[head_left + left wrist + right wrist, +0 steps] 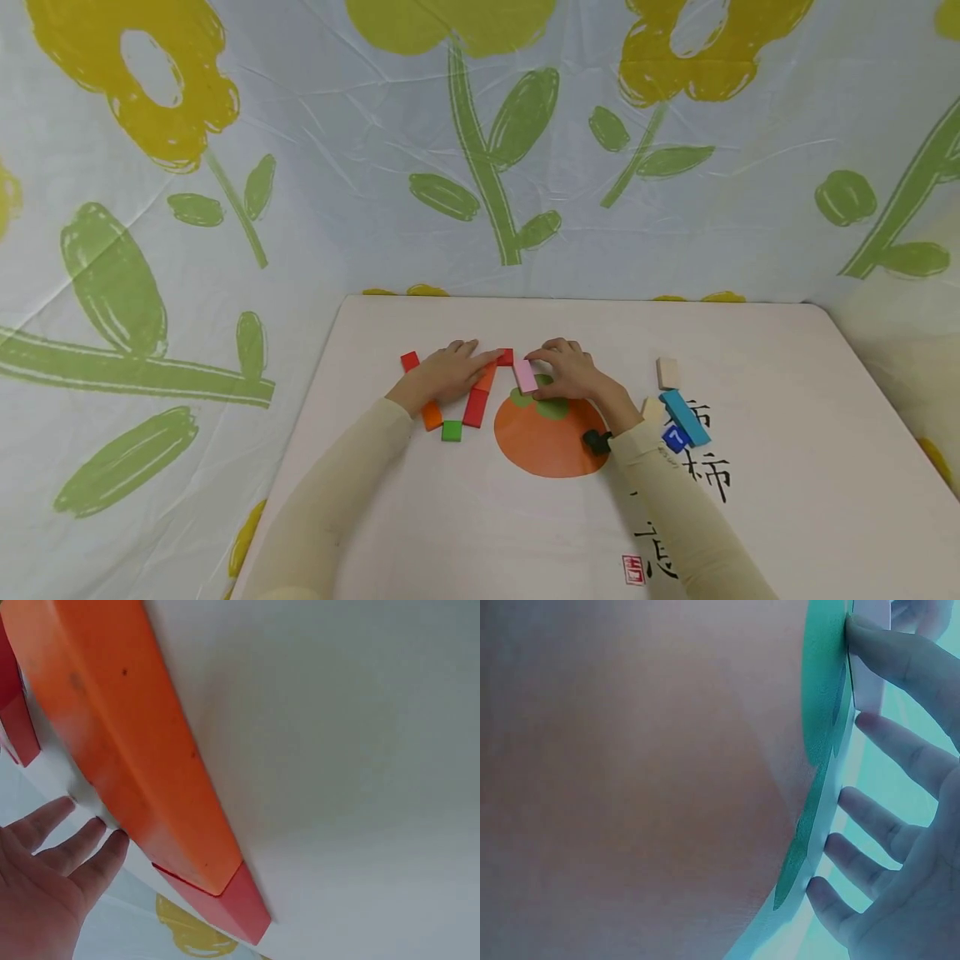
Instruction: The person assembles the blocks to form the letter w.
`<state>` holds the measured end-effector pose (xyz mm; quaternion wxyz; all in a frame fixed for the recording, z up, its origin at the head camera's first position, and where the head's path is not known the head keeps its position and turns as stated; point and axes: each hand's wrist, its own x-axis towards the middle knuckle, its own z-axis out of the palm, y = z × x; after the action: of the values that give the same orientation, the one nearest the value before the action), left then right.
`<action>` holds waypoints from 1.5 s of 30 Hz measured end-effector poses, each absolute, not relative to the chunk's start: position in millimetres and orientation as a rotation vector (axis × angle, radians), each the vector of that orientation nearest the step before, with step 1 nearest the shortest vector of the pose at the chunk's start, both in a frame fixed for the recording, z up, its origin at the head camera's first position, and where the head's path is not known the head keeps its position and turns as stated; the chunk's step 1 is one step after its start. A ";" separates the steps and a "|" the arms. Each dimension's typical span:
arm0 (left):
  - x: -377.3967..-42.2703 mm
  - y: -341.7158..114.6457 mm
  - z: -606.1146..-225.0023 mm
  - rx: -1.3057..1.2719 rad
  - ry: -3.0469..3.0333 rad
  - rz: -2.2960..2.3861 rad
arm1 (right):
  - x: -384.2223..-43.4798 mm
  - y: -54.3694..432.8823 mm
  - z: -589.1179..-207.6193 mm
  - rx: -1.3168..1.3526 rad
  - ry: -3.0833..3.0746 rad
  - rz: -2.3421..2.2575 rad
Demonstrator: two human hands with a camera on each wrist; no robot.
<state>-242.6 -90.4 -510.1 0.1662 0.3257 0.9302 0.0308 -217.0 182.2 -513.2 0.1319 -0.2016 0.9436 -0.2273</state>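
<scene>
Presently, flower-printed cloth hangs behind the pale table; at the table, right hand pinches pink block; left hand has fingers extended.

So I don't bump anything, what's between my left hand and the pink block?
In the head view, a small red block and an orange block lie between your left hand and the pink block, then a narrow strip of tabletop.

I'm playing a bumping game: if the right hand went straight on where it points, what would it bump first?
Probably the small red block, just beyond the pink block the right hand pinches, though depth is hard to judge.
</scene>
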 end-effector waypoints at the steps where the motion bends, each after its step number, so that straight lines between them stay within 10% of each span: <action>1: -241.5 -91.1 -510.9 0.937 2.657 0.099 | -216.4 182.3 -513.0 -0.582 2.735 -0.663; 17: -185.4 -68.5 -507.1 1.187 2.680 -0.001 | -159.3 218.5 -487.8 -0.528 2.876 -0.920; 45: -180.4 -57.4 -516.4 1.219 2.658 -0.115 | -85.5 317.4 -502.0 -0.053 2.999 -0.757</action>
<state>-180.4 -57.4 -516.4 0.1074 0.4142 0.9030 -0.0391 -85.5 317.4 -502.0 0.0242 -0.0172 0.9691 -0.2447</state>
